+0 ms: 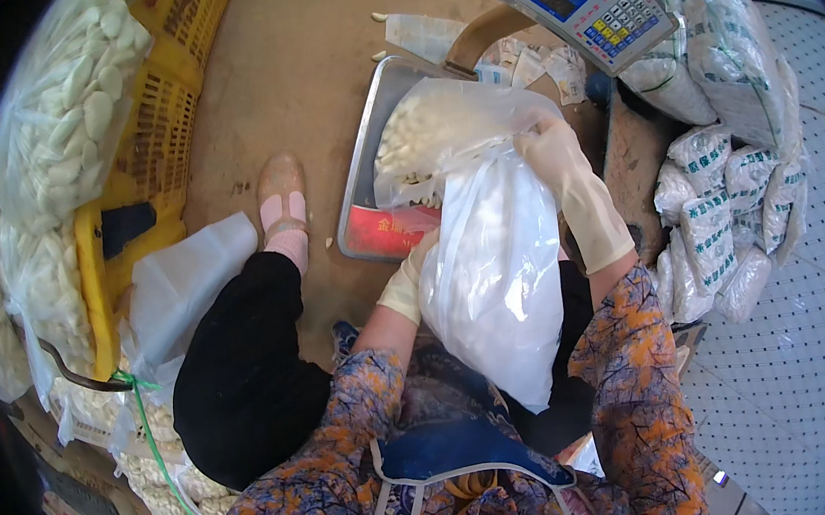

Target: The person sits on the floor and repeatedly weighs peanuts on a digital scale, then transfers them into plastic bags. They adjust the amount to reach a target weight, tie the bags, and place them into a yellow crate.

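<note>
"Where are we holding the white bag (495, 279)?"
"Nearside of the scale tray (369, 156): our right hand's (552, 149) fingers are pinching the bag's top; our left hand's (412, 280) are hiding, can't tell."
"Done?"
"Translucent bag's (476, 100) holding pale pieces (406, 143) on the tray; neither's looking tied."

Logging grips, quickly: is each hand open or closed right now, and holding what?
Left hand: against the white bag's side; fingers hidden, so open or closed can't be told.
Right hand: closed, holding the white bag's top.
</note>
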`<state>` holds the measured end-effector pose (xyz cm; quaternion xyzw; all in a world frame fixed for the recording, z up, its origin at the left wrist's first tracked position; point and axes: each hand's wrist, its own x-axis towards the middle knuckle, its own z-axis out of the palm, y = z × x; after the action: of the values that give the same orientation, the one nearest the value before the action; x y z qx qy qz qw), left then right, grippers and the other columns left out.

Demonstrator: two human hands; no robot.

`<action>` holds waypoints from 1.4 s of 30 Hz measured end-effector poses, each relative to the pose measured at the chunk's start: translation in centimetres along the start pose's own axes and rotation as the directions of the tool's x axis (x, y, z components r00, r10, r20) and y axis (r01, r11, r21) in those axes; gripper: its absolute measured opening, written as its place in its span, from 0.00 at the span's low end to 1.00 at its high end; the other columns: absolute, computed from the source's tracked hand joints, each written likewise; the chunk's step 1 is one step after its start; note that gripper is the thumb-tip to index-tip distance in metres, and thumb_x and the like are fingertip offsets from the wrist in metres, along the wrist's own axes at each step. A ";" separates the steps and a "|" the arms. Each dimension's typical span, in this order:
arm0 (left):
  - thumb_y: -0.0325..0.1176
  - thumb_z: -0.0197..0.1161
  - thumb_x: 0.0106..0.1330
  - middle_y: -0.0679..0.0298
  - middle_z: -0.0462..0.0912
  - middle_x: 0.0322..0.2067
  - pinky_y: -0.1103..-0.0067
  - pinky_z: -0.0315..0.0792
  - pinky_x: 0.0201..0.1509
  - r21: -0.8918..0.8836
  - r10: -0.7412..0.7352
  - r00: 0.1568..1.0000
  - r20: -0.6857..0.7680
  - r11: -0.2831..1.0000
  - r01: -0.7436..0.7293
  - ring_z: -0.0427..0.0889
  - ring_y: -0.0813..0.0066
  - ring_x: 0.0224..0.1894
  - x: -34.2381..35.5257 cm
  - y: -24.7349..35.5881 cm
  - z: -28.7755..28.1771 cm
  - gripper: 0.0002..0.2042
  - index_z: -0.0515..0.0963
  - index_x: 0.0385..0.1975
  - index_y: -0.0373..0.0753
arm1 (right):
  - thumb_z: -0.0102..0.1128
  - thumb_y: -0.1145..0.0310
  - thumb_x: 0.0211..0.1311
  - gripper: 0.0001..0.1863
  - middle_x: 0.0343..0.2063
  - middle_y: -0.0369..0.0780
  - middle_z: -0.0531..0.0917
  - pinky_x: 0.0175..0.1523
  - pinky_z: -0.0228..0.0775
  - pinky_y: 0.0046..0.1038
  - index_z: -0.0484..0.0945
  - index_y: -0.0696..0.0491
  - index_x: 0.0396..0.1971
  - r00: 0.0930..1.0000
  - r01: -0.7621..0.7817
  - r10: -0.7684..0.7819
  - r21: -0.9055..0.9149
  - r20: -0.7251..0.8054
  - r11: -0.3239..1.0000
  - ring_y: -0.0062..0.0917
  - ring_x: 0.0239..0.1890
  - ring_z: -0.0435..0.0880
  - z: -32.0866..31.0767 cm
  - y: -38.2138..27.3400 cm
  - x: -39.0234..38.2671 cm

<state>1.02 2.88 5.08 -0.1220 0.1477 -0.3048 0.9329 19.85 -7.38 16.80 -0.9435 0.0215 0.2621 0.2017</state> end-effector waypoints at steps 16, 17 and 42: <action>0.42 0.51 0.65 0.57 0.78 0.45 0.72 0.72 0.52 0.292 0.047 0.992 -0.118 0.956 -0.011 0.78 0.68 0.46 0.7 -0.1 1.1 0.20 0.71 0.51 0.34 | 0.53 0.71 0.49 0.09 0.30 0.43 0.81 0.43 0.67 0.25 0.78 0.54 0.30 0.976 0.085 -0.041 0.205 -0.212 0.975 0.28 0.34 0.79 -1.2 -0.1 -0.9; 0.43 0.51 0.65 0.57 0.78 0.45 0.72 0.73 0.52 0.304 0.031 0.997 -0.077 0.953 -0.006 0.78 0.68 0.46 0.7 0.0 1.1 0.20 0.70 0.51 0.34 | 0.52 0.72 0.49 0.09 0.30 0.42 0.81 0.42 0.67 0.25 0.78 0.54 0.30 0.973 0.103 -0.060 0.188 -0.222 0.977 0.27 0.34 0.78 -1.1 0.2 -0.8; 0.37 0.53 0.64 0.54 0.78 0.44 0.72 0.75 0.50 -0.063 -0.197 0.980 0.000 0.979 0.196 0.80 0.68 0.44 1.4 -1.1 1.9 0.18 0.71 0.50 0.33 | 0.51 0.75 0.51 0.07 0.23 0.34 0.77 0.35 0.62 0.17 0.78 0.55 0.30 0.978 0.050 0.030 0.369 -0.207 0.928 0.15 0.27 0.71 -3.0 0.3 -3.7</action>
<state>2.18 1.50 6.95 -0.1643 0.1474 -0.3911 0.8935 18.10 -9.05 20.88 -0.9104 0.0871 0.1516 0.3749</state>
